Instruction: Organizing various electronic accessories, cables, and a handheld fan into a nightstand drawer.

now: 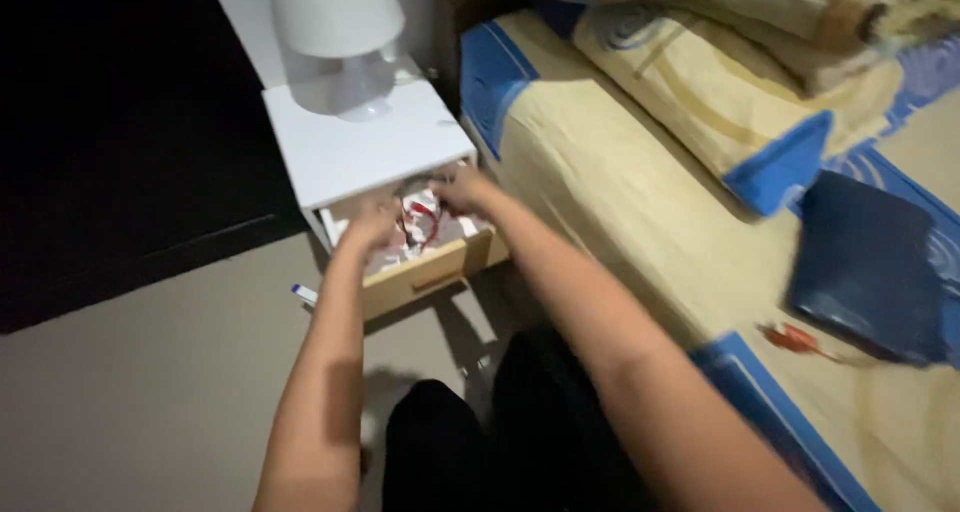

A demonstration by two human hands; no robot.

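red-and-white packets (pixel 420 222) lie jumbled in the open drawer (pixel 430 272) of the white nightstand (pixel 350 152), between both hands. left hand (pixel 372 224) and right hand (pixel 462 192) reach in; grip too blurred to tell.

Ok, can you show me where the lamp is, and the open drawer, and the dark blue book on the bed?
lamp (pixel 333 12), head view, on its white shade.
open drawer (pixel 425 275), head view, on its wooden front panel.
dark blue book (pixel 868 262), head view, on the middle of its cover.
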